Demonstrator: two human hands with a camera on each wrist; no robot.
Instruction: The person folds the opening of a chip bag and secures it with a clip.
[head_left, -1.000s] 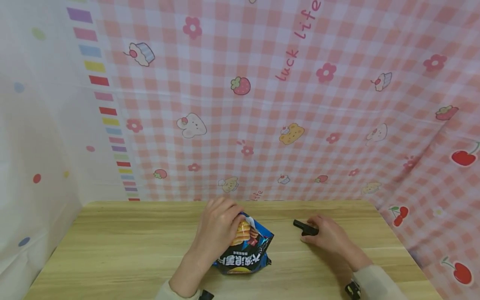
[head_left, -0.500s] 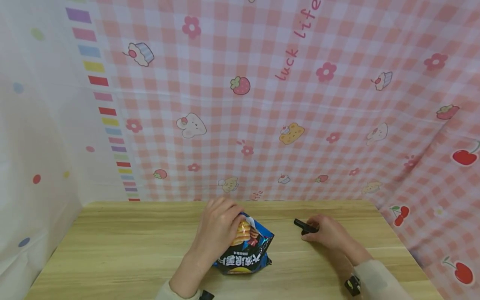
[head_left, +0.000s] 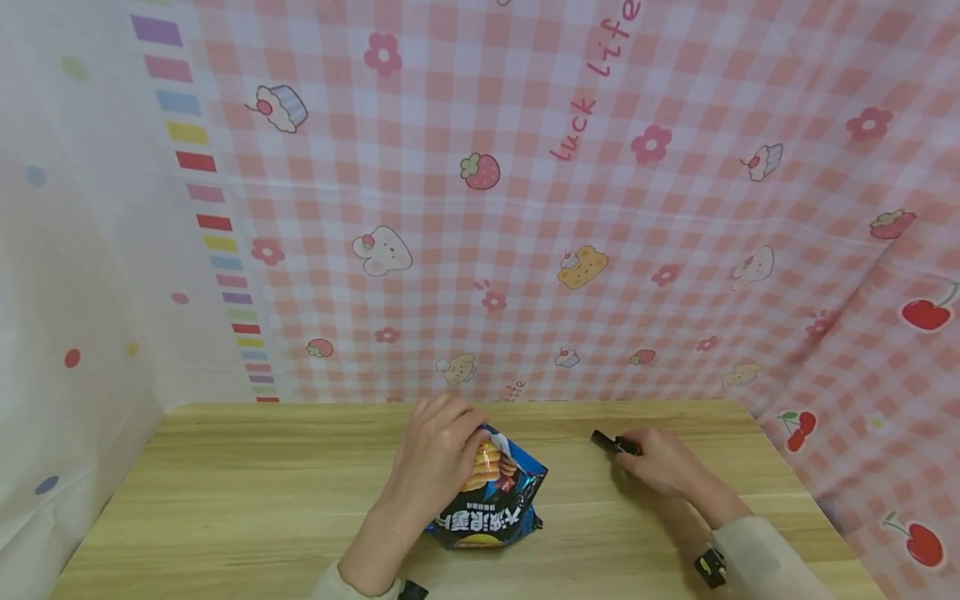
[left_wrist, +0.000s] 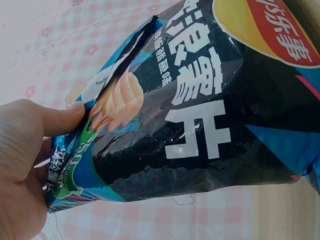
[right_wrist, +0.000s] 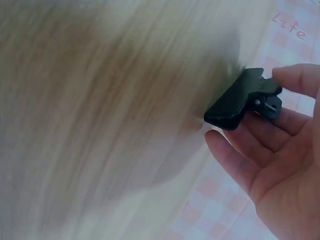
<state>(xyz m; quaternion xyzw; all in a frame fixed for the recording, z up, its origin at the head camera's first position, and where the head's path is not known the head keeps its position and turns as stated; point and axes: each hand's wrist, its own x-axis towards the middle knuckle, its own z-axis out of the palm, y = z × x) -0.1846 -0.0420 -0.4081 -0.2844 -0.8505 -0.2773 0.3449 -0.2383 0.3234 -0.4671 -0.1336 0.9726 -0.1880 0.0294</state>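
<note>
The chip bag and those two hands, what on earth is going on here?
Over a wooden table, someone's left hand grips one end of the chip bag. Off to the right, their right hand holds a black clip between thumb and fingers. The clip and the bag are apart at this moment, with a gap of bare table between them.

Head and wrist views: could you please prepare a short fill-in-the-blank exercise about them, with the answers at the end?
1. The left hand holds a snack bag whose largest characters are ____ in colour.
2. The right hand holds a ____-coloured clip.
3. The clip and the bag are ____ (touching/apart).
4. On the checked cloth, the upper lettering reads "____ life".

Missing words: white; black; apart; luck.
</note>
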